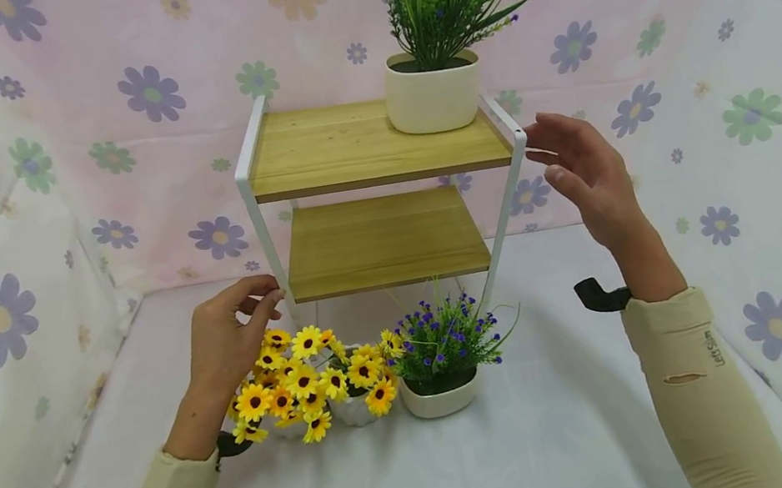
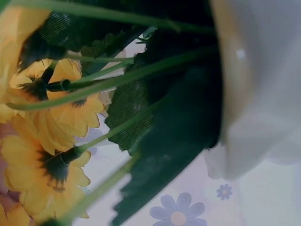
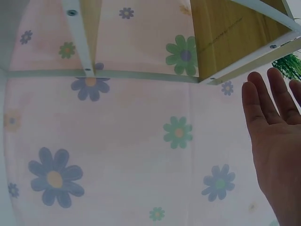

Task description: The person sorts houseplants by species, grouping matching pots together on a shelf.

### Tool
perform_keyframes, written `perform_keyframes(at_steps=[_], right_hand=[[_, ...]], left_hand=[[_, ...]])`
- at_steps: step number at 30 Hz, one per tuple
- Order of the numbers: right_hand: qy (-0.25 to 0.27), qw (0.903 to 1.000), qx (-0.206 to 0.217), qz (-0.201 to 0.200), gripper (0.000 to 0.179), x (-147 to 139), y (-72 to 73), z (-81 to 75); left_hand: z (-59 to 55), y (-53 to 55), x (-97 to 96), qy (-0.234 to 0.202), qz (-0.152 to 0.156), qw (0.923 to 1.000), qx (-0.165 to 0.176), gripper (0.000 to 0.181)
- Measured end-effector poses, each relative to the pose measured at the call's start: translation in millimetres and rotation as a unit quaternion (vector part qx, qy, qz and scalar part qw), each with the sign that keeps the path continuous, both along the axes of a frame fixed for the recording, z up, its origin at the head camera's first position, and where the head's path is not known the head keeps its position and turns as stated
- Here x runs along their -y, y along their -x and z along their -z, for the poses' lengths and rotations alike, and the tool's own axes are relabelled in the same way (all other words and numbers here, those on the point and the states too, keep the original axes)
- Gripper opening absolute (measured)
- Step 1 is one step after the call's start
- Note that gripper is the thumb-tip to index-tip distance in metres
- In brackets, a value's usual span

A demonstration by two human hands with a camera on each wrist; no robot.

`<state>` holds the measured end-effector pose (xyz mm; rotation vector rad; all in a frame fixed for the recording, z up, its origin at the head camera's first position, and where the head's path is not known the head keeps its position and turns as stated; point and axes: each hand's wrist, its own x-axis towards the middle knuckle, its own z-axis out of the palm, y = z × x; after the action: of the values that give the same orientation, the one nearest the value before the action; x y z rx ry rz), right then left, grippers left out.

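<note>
In the centre of the head view we see a two-tier shelf with yellowish wooden boards and a white frame (image 1: 324, 153). Our left hand (image 1: 231, 331), left of centre, has its fingers bent and its thumb near the forefinger, right beside the shelf's left leg; we cannot tell whether it pinches that leg. Our right hand (image 1: 584, 164), to the right, is loosely spread with nothing in it, its fingertips just beside the shelf's upper right corner; contact is unclear to us.

On the right part of the upper board we have a cream oval pot of purple-flowered greenery (image 1: 435, 98). Below the shelf's lower board (image 1: 385, 241), at the lower centre, a low cream pot with purple flowers (image 1: 443, 401) stands upright on the white tabletop (image 1: 537, 458). Just to its left we find yellow artificial flowers with dark centres (image 1: 303, 381), beneath our left hand; their petals and green stems fill the left of the left wrist view.
</note>
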<state>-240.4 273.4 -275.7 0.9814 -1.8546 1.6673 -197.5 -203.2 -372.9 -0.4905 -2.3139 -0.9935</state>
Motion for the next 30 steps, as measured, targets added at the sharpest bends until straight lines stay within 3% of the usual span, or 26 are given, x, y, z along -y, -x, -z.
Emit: perform_keyframes(at_steps=[16, 24, 30], right_hand=[[0.004, 0.9997, 0.023, 0.004, 0.054, -8.7, -23.5, 69.2], [0.020, 0.9984, 0.046, -0.026, 0.048, -10.5, -25.3, 105.4], [-0.011, 0.9958, 0.083, -0.037, 0.044, -12.6, -29.9, 124.0]], left_hand=[[1.0, 0.2, 0.1, -0.002, 0.004, 1.0000, -0.002, 0.015], [0.8, 0.3, 0.2, -0.004, 0.005, 1.0000, -0.002, 0.015], [0.6, 0.5, 0.0, -0.004, 0.005, 1.0000, -0.003, 0.015]])
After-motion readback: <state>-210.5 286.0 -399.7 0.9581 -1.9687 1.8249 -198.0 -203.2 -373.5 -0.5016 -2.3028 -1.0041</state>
